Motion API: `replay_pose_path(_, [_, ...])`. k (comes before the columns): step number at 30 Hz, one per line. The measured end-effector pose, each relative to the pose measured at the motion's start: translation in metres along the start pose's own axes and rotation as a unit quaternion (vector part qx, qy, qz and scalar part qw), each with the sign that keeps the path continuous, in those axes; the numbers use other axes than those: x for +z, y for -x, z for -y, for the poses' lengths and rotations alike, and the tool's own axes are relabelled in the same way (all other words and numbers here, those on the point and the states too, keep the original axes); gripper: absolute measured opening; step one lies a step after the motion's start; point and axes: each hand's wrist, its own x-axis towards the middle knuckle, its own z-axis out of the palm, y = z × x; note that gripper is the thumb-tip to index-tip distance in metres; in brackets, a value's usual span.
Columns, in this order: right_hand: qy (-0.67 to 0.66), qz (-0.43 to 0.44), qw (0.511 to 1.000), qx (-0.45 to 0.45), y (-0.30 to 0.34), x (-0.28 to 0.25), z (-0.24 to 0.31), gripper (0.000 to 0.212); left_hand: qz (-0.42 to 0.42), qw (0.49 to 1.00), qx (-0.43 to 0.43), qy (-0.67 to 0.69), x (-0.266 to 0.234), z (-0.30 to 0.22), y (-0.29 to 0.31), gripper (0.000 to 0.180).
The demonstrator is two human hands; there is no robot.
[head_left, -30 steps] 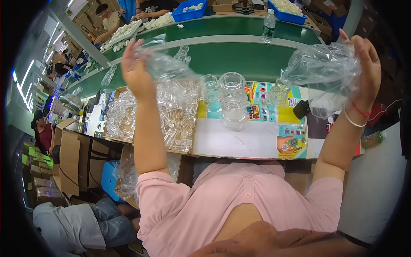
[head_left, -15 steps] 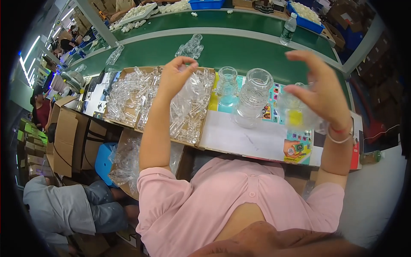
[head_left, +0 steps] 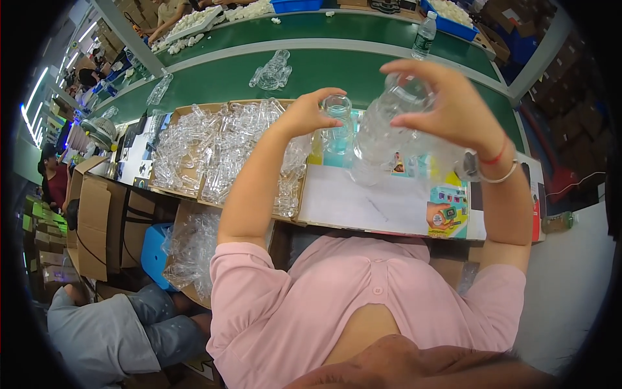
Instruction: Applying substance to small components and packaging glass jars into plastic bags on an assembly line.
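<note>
My right hand (head_left: 453, 104) curves its thumb and fingers around the top of a tall, clear, ringed plastic part (head_left: 370, 146). That part looks tilted toward the hand and is blurred. Left of it a smaller clear plastic cylinder (head_left: 337, 129) stands upright on the printed board. My left hand (head_left: 308, 115) is at its rim, thumb and forefinger apart, and I see no firm grip. Under my right wrist is another clear piece (head_left: 447, 162), too smeared to make out. Beside my left forearm, shallow cardboard trays (head_left: 301, 194) hold many small clear plastic parts.
Behind the trays runs a green conveyor belt (head_left: 207, 81) with clear parts (head_left: 272, 71) on it. A water bottle (head_left: 424, 37) and blue bins (head_left: 297, 5) stand farther back. Below left are a box of clear plastic bags (head_left: 194, 249) and a bent-over person (head_left: 103, 324).
My left hand has moved right, from above the tray to the small cylinder. My right hand has moved left around the tall part, whose top has shifted up and toward the right.
</note>
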Motion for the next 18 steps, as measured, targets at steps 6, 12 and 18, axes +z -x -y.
replay_pose_path(6, [-0.076,-0.147,0.983,-0.082,-0.002,-0.061,-0.013,0.057,0.023,0.999,-0.019,0.026,-0.005,-0.003,0.001,0.069])
replay_pose_path(12, [-0.152,-0.207,0.966,0.014,0.011,-0.086,0.002,0.049,-0.071,0.997,0.007,0.002,-0.015,-0.040,0.040,0.071])
replay_pose_path(18, [0.075,-0.185,0.980,0.005,-0.004,-0.035,-0.055,0.055,-0.124,0.986,0.095,-0.060,0.038,-0.092,0.089,0.069])
